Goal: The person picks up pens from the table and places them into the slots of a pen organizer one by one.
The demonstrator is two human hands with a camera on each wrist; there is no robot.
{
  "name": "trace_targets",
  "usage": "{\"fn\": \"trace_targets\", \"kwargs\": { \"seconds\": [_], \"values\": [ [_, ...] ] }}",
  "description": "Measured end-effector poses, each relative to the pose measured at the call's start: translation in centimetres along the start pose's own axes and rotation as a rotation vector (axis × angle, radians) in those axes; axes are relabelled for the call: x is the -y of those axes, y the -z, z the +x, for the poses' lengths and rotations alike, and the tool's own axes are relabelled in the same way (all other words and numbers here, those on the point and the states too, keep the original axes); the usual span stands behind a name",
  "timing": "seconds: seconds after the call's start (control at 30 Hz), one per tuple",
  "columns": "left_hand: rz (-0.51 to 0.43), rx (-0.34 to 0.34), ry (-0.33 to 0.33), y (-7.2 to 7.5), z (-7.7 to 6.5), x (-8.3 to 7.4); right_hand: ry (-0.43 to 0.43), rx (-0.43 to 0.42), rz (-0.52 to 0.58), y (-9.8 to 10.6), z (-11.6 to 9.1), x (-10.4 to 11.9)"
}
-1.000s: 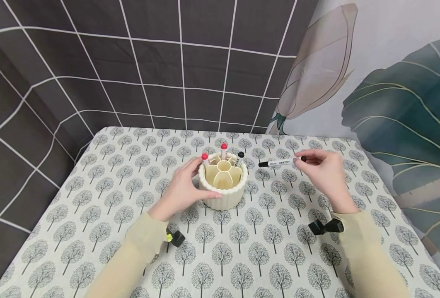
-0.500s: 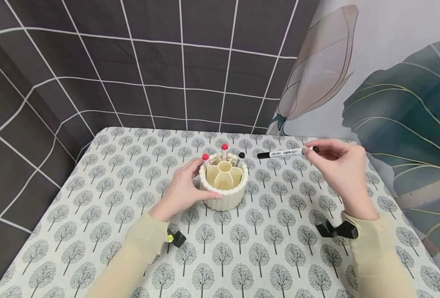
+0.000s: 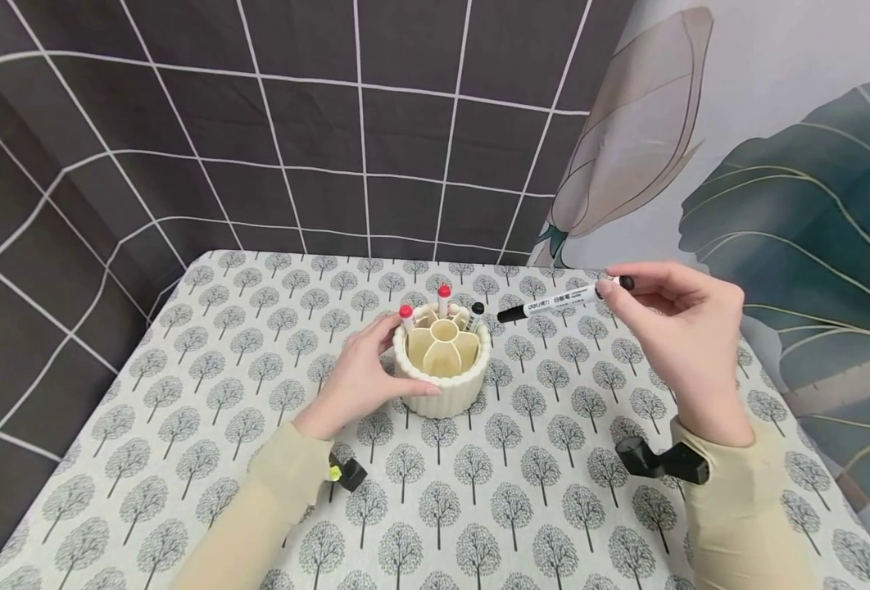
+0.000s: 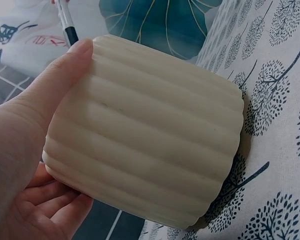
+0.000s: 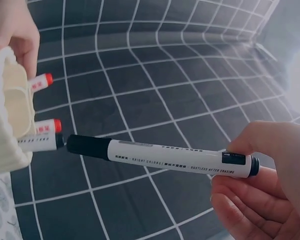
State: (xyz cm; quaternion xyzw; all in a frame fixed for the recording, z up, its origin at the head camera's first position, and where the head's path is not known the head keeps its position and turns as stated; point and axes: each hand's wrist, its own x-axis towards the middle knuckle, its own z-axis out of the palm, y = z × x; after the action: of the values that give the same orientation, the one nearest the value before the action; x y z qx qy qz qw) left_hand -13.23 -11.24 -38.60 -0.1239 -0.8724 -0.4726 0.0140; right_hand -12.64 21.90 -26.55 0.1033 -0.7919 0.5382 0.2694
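A cream ribbed pen holder (image 3: 446, 395) with petal-shaped compartments stands on the table. My left hand (image 3: 361, 369) grips it from the left, thumb along the near wall and fingers round the far side; the left wrist view shows that thumb on the ribbed wall (image 4: 145, 130). Two red-ended markers (image 3: 444, 299) and one black-ended marker (image 3: 476, 311) stand in its back and side compartments. To the right, my right hand (image 3: 681, 336) pinches a white whiteboard marker (image 3: 560, 301) by its rear end. The marker is held above the table, its black cap pointing left and slightly down toward the holder.
A tree-print cloth (image 3: 472, 492) covers the table. Behind it hangs a dark curtain with a white grid (image 3: 295, 123), and a leaf-patterned curtain (image 3: 796, 205) hangs at the right.
My right hand has moved right and up with the marker, whose cap now tilts lower and sits slightly further left. My left hand and the pen holder stay in place.
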Motion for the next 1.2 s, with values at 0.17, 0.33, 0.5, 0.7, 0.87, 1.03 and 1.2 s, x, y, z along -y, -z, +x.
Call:
{"fn": "trace_targets", "kwargs": {
  "seconds": [0.17,0.33,0.5,0.7,0.87,1.03,1.2],
  "values": [
    [-0.036,0.0,0.003,-0.1,-0.1,0.1,0.022,0.007,0.107,-0.6,0.1,0.4],
    [-0.042,-0.002,-0.002,0.0,-0.1,0.3,0.024,0.008,0.176,-1.3,0.1,0.8],
    [-0.035,-0.003,0.003,0.2,-0.1,0.3,0.016,0.016,0.118,-1.9,0.0,1.0],
    [-0.023,0.004,0.018,0.2,-0.1,0.0,0.046,0.074,0.129,-2.9,-0.1,0.5],
    [-0.022,0.002,0.006,0.2,-0.1,0.1,0.044,0.138,0.071,-4.0,-0.5,0.0],
    [-0.034,0.005,-0.005,0.1,0.0,0.1,0.018,0.203,-0.001,-5.0,-1.0,-0.7],
    [-0.034,0.005,-0.012,0.1,0.1,0.1,0.039,0.252,-0.039,-5.7,-1.2,-1.5]
  ]
}}
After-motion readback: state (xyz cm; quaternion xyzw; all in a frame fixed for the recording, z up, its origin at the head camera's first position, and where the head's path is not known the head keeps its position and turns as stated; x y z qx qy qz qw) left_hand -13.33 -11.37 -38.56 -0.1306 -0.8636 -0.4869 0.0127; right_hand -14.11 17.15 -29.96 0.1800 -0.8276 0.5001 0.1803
